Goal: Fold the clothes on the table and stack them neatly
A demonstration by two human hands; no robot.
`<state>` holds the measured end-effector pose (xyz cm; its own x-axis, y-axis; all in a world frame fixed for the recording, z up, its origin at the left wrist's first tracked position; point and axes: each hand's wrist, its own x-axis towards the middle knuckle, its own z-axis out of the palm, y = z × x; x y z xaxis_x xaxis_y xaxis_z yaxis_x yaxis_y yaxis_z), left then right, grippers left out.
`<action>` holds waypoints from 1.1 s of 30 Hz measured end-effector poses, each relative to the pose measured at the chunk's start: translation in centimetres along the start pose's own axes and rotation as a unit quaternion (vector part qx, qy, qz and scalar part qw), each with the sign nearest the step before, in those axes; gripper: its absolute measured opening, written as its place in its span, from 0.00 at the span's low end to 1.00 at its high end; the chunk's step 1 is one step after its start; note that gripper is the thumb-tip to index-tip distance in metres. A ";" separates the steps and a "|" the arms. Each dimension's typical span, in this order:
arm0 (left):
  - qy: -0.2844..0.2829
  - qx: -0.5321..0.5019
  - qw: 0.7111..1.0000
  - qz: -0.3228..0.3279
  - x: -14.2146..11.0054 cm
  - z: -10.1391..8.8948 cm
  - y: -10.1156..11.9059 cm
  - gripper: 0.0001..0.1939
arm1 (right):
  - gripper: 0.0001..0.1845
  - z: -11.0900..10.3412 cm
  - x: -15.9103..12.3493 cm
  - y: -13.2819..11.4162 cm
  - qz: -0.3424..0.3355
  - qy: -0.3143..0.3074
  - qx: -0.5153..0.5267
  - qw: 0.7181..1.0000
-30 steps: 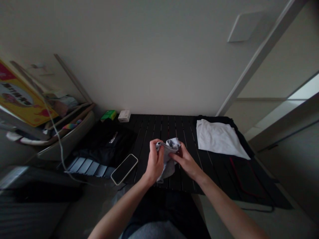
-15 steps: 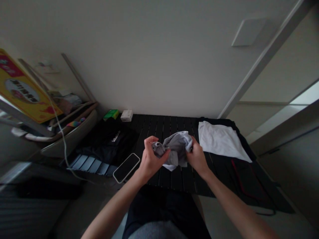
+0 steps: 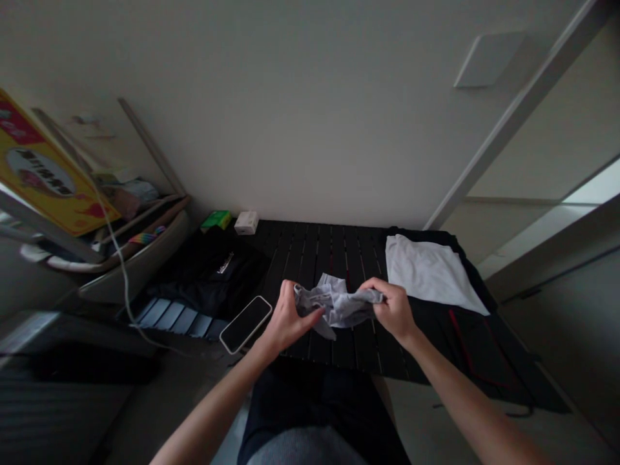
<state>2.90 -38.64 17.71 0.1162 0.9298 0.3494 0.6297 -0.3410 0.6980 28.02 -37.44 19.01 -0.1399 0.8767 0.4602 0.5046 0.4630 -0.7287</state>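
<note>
A small light-grey cloth garment [image 3: 339, 305], crumpled so that its exact kind does not show, is stretched between my two hands above the black slatted table [image 3: 310, 252]. My left hand [image 3: 289, 320] grips its left end, thumb laid across the front. The right end is pinched by my right hand [image 3: 391, 307], fingers closed over the fabric. A loose flap of the cloth sticks up in the middle and another hangs below on the left. Just left of my left hand lies a phone [image 3: 246, 325] with a pale rim and a dark screen.
Folded white cloth [image 3: 431, 268] rests on a black one at the right. To the left are dark folded clothes [image 3: 213, 274], a green box [image 3: 216, 220] and a white box [image 3: 247, 223]. A white cable [image 3: 126, 278] hangs beside a basket [image 3: 145, 248].
The cloth was bunched with an open, rounded top; now it is pulled flatter and wider. My right hand has moved slightly right and turned over the cloth's end.
</note>
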 end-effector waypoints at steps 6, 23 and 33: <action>0.032 0.031 0.999 0.019 0.2 0.9 -1.4 0.16 | 0.06 -1.1 0.2 -1.4 0.043 0.047 -0.030 0.998; -0.151 0.146 0.971 0.110 -0.7 3.2 -8.7 0.46 | 0.12 2.0 -1.6 5.0 0.143 -0.221 0.068 0.962; -0.389 0.145 0.903 0.108 -1.2 5.8 -6.0 0.31 | 0.08 7.4 -3.5 6.7 0.185 -0.203 0.053 0.960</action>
<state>3.43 -36.88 9.52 0.6943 0.7005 -0.1651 0.6891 -0.5809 0.4333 25.55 -36.41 8.73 -0.2993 0.9523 -0.0597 0.4965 0.1021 -0.8620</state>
